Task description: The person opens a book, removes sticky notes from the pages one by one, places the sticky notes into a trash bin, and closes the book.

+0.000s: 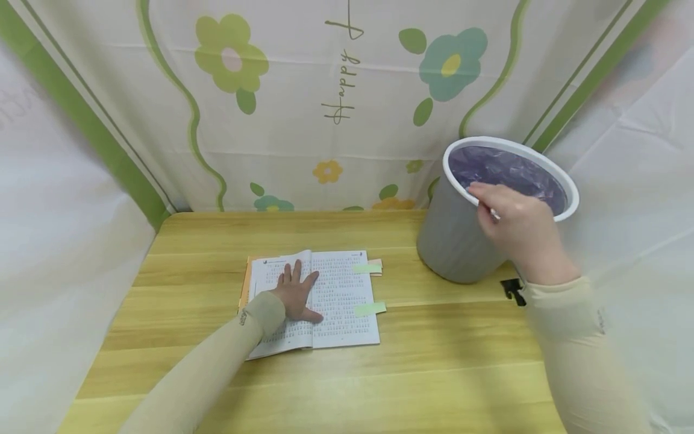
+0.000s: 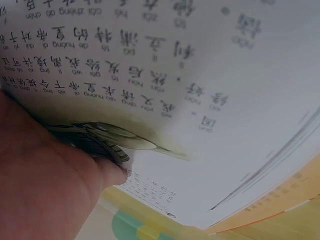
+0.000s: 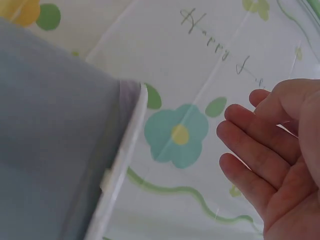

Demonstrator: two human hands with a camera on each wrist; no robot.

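An open book (image 1: 341,295) with printed text lies on the wooden table. My left hand (image 1: 295,295) rests on its left page with fingers spread, the thumb reaching across the fold. In the left wrist view, part of that hand (image 2: 55,185) lies over a page with a dark green picture. Pale green sticky tabs (image 1: 370,309) stick out from the book's right edge. Over the near rim of a grey trash bin (image 1: 461,241) is my right hand (image 1: 515,226). In the right wrist view its fingers (image 3: 255,150) are loosely bent, and nothing shows between them.
The bin stands at the table's back right, lined with a purple bag (image 1: 509,169). A black clip-like piece (image 1: 513,292) sits at the table's right edge. Behind the table (image 1: 434,367) hangs a white curtain (image 1: 303,108) with printed flowers, and white cloth hangs at both sides.
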